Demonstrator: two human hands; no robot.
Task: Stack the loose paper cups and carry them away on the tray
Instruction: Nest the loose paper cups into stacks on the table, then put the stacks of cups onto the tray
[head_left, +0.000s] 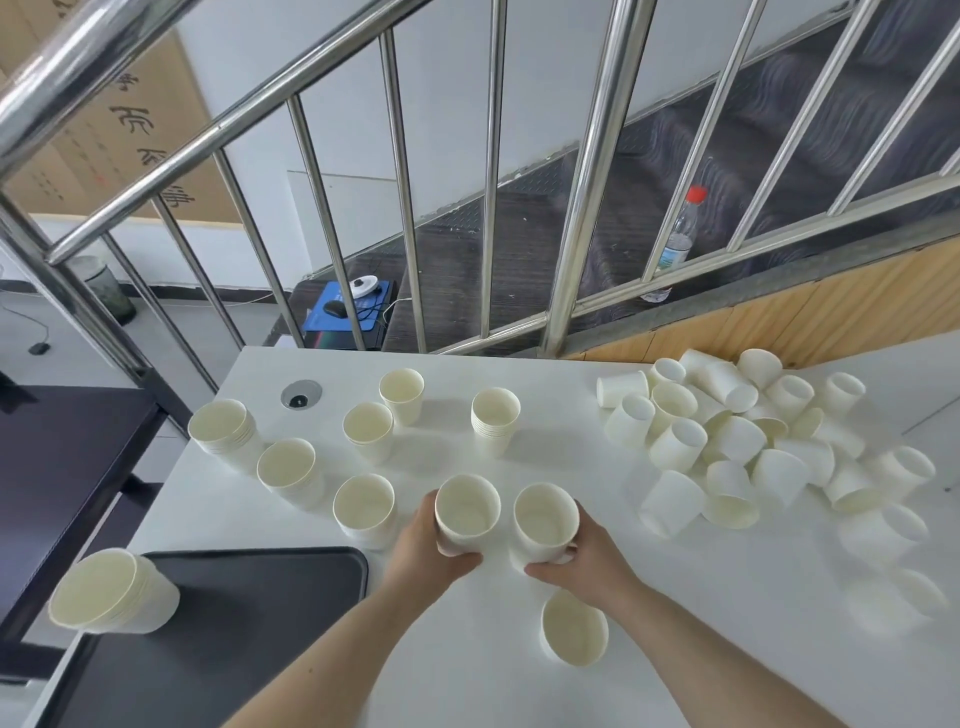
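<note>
1. A single cream paper cup (575, 627) stands upright on the white table (467, 675), nearest the viewer, just below the right wrist.
2. The dark rectangular plastic tray (249, 613) lies at the near left corner of the table. One tall stack of cream paper cups (111, 592) stands at the tray's left edge, tilted outward.
3. The left hand (423, 545) has its fingers curled round the lower wall of an upright cream cup stack (467, 512), thumb across the near side.
4. The right hand (576, 561) grips a second upright cream cup stack (545, 522), fingers wrapped round its base. The two held stacks stand just beside each other on the table.
5. Six further upright cup stacks (363, 501) are spread across the left and middle of the table, well apart from one another.
6. A pile of loose cream paper cups (748, 441) lies on its sides at the far right of the table.
7. Beyond the table edge runs a stainless steel stair railing (587, 208); a clear plastic bottle with a red cap (680, 234) stands behind it.
</note>
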